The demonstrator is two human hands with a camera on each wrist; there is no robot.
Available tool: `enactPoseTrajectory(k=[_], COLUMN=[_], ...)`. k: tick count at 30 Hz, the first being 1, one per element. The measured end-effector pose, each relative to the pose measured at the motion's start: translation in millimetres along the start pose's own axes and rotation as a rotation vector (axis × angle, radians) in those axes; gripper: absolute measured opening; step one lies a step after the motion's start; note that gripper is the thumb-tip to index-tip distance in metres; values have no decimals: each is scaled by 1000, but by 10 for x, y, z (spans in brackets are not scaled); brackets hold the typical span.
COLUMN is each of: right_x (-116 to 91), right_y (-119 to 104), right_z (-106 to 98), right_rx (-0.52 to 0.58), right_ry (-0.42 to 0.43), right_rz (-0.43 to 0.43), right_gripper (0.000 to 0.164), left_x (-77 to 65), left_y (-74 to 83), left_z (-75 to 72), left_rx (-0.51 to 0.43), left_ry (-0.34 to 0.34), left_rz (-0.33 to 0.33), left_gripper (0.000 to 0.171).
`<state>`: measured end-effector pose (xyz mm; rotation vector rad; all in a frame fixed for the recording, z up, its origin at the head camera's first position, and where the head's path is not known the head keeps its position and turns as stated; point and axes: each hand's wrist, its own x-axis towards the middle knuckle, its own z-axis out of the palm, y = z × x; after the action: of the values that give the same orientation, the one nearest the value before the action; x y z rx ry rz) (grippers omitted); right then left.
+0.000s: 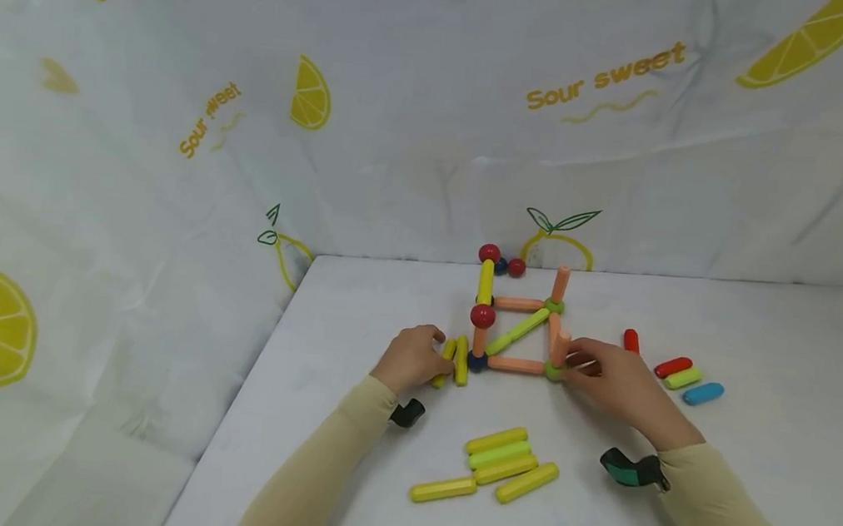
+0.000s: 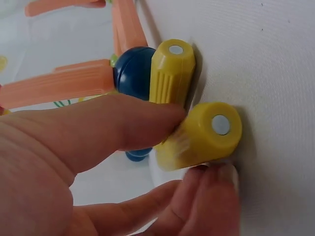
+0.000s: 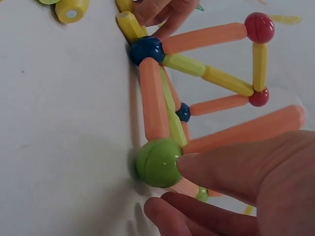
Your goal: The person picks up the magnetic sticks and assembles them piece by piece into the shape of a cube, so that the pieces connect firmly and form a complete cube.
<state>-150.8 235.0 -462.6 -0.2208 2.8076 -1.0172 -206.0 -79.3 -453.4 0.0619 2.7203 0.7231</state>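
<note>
A frame of magnetic rods and balls stands on the table, with orange rods (image 1: 516,365) joining blue balls (image 3: 146,50) on its left to green balls on its right. Red balls (image 1: 483,316) sit on top at the left, linked by a yellow rod (image 1: 486,281). Beside the near blue ball, my left hand (image 1: 413,358) pinches a yellow magnetic rod (image 2: 206,132) between thumb and fingers; a second yellow rod (image 2: 172,73) lies against it. At the near right corner, my right hand (image 1: 617,385) holds the green ball (image 3: 158,162), below an upright orange rod (image 3: 251,129).
Several yellow and lime rods (image 1: 501,468) lie in front of the frame. To the right are red (image 1: 673,368), lime (image 1: 683,378) and blue rods (image 1: 703,394). A loose red ball (image 1: 516,268) sits behind the frame, near the printed cloth wall (image 1: 398,186).
</note>
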Motion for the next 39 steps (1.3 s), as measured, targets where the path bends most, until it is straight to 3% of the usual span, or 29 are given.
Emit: enactPoseTrajectory(k=[4, 6, 9, 12, 15, 21, 25, 32, 39], right_x=[-69, -128, -207, -269, -294, -248, -244, -276, -301], right_y=[84, 154, 329, 544, 720, 851, 880, 891, 842], right_z=[-130, -232, -400, -560, -654, -665, -658, -614, -609], right_rx=[-25, -48, -100, -153, -198, -256, -281, -310, -310], right_ry=[32, 52, 84, 100, 94, 62, 50, 42, 47], right_rz=[20, 18, 20, 33, 39, 14, 51, 30, 48], right_gripper=[39, 38, 35, 32, 26, 22, 26, 18, 25], left_x=[-171, -332, -587, -765, -850, -905, -912, -906, -888], left_y=[30, 50, 100, 165, 216, 267, 306, 301, 292], left_z=[-16, -24, 15, 142, 295, 435, 462, 472, 443], left_rx=[75, 103, 132, 146, 199, 355, 412, 404, 410], left_ry=[36, 42, -6, -113, -176, -145, -127, -115, -94], left_rz=[34, 95, 276, 472, 564, 551, 575, 563, 570], left_gripper=[48, 37, 17, 4, 5, 5, 10, 13, 4])
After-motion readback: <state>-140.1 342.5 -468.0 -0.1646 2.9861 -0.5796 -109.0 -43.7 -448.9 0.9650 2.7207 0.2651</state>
